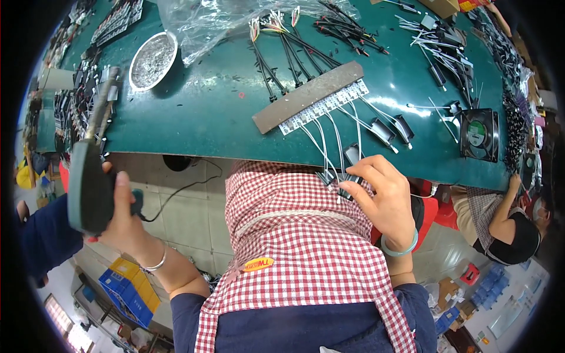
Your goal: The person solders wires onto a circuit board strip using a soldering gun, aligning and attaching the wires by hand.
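My left hand (120,212) grips a dark green soldering gun (88,188) with a long metal barrel, raised left of the table edge; a black cord trails from it. At the table's front edge my right hand (382,194) pinches thin white wires (339,187) beside small black parts (353,154). These wires run from a white circuit board strip (323,109). A brown bar (309,97) lies along the strip's far side. Black cables (288,59) with stripped, coloured wire ends extend beyond the bar. Two more black parts (404,128) on white wires rest to the right.
A white bowl (169,76) of silvery scraps and a clear plastic sheet (206,26) are at the far left. On the right stand a black fan (479,135) and piles of wired parts (444,53). A co-worker (500,229) sits at the right table edge.
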Demonstrator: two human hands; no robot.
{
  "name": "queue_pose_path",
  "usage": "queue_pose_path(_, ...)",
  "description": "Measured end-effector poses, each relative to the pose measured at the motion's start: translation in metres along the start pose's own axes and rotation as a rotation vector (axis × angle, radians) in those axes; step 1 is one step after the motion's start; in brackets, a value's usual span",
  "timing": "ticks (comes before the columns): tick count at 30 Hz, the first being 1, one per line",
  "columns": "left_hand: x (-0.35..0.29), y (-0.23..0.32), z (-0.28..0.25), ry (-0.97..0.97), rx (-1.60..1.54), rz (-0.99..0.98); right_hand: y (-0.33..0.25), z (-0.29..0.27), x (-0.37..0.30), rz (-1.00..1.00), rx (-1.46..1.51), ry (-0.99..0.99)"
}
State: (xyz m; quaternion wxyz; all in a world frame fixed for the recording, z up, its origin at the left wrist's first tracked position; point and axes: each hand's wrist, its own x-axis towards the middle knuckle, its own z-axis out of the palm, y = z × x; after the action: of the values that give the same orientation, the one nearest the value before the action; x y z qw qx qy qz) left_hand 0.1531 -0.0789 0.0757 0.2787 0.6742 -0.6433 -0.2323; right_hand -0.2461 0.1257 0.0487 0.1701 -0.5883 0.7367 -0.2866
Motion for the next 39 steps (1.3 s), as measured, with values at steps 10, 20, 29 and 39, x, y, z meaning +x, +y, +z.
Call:
queue_pose_path(10, -0.055, 0.034, 0.085, 0.216, -0.555, 0.158, 0.006, -0.024, 0.009, -0.036, -0.132, -0.163)
queue_pose_path(20, -0.06, 0.051, 0.12, 0.125, -0.729, 0.148, 0.11, -0.072, 0.068, 0.184, -0.245, 0.423)
queue_pose_path(29, -0.062, 0.051, 0.122, 0.167, -0.693, 0.111, 0.146, -0.102, 0.08, 0.329, -0.281, 0.222)
queue_pose_path(39, -0.061, 0.051, 0.127, 0.162, -0.674, 0.129, 0.16, -0.08, 0.068, 0.392, -0.539, 0.463)
